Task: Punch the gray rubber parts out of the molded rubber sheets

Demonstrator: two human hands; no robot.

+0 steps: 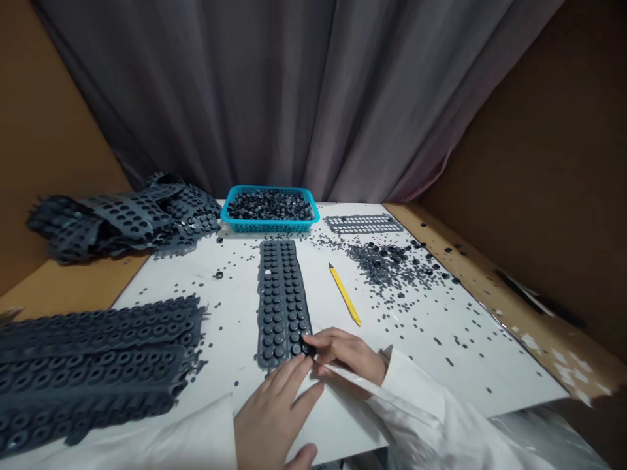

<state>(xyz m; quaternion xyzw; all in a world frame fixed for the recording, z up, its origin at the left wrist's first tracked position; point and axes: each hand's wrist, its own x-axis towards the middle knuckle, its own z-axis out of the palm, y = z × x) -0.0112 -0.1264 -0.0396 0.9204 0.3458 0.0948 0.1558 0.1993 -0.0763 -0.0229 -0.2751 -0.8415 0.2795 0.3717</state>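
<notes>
A long dark grey rubber strip [283, 294] studded with rows of round buttons lies lengthwise on the white table sheet [235, 307]. My left hand [274, 418] lies flat with fingers stretched out, its fingertips on the strip's near end. My right hand [345, 352] pinches at a button on the near right corner of the strip; what its fingers hold is too small to name. Both arms wear white sleeves.
A yellow pencil [345, 295] lies right of the strip. A blue basket [269, 209] of small black pieces stands at the back. Loose black pieces [392, 261] are scattered to the right. Stacks of rubber strips [93, 365] lie at left, punched-out sheets [127, 219] at back left.
</notes>
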